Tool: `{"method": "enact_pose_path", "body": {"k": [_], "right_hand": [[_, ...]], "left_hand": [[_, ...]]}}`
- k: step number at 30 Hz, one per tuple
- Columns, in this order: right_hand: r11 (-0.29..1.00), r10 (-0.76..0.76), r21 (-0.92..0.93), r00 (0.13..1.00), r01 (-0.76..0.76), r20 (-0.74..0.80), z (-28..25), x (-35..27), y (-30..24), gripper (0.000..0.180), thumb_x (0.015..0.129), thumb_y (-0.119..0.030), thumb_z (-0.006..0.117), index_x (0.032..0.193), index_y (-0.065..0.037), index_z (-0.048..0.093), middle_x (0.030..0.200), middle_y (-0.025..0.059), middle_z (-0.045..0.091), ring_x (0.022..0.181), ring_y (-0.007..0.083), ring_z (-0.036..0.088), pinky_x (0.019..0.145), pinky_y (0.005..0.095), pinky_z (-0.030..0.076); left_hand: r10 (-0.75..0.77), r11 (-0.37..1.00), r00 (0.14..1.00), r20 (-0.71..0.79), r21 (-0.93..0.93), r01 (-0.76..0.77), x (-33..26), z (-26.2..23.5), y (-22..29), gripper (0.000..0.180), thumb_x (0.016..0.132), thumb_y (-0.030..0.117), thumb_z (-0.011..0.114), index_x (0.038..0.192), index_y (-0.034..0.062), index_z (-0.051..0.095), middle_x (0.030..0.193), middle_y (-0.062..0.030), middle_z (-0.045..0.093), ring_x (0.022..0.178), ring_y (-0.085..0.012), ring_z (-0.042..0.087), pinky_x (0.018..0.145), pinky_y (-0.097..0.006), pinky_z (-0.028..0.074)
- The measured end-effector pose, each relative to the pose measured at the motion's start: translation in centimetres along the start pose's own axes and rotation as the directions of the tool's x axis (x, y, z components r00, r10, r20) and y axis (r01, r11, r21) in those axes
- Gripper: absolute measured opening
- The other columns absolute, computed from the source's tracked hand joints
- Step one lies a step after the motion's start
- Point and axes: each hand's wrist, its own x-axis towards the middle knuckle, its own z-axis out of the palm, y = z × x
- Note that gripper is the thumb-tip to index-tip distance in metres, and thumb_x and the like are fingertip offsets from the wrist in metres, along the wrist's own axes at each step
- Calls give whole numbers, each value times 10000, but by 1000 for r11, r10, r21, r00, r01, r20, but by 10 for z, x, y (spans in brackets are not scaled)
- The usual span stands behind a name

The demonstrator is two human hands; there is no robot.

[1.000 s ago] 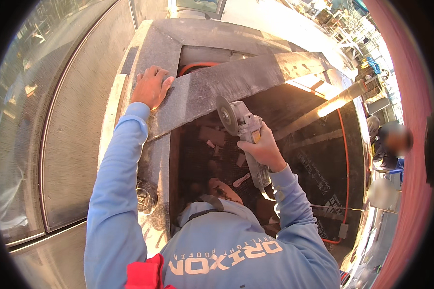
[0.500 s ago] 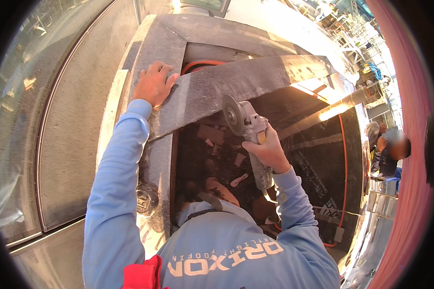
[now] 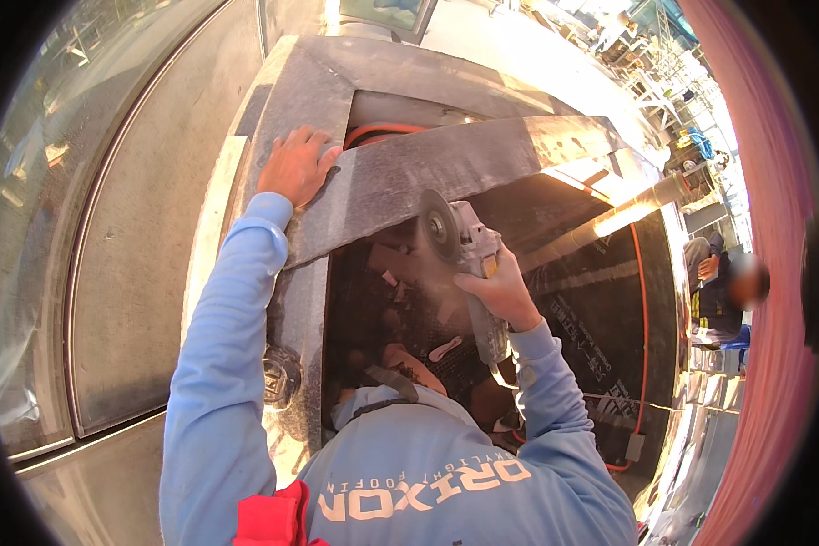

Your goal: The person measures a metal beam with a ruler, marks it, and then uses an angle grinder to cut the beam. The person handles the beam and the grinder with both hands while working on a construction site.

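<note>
My right hand (image 3: 503, 289) is wrapped round the body of a grey angle grinder (image 3: 480, 246). Its cutting disc (image 3: 439, 224) stands upright at the near edge of a long grey stone slab (image 3: 455, 156), and pale dust hangs just below the disc. Whether the disc touches the stone I cannot tell. My left hand (image 3: 296, 168) lies with fingers spread at the slab's left end, where it rests on a stone frame (image 3: 309, 86). The slab lies across the frame's opening, over a dark recess.
A tape measure (image 3: 282, 375) lies on the frame's left side. An orange cord (image 3: 644, 337) runs down the recess's right wall, near a pipe (image 3: 619, 217). Rubble lies inside. A glass panel (image 3: 27, 273) stands at left; a co-worker (image 3: 723, 296) sits at far right.
Dust has appeared beneath the grinder's disc. The view has shifted slightly, and both hands keep nearly the same places. The co-worker at the right has shifted a little.
</note>
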Motion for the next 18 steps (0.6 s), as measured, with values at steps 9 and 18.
{"method": "enact_pose_path", "body": {"k": [9,18], "right_hand": [[999,43,-29,999,-43,2,-2,8,-3,585,751,-132,818,1276,26,615,1161,65,686,1048,135,630,947,326,521],[992,77,-107,996,-73,33,-4,-1,-6,589,764,-124,812,1297,28,611,1163,75,696,1050,138,641,934,327,535]], "left_hand": [[26,998,1000,1,-54,-26,1,1,-3,415,1083,429,534,1143,65,722,1184,-146,692,1162,-352,626,1065,-472,423],[25,997,1000,-10,-71,-25,-2,1,-3,395,1063,424,571,1087,58,720,1138,-147,692,1119,-371,631,1064,-489,415]]}}
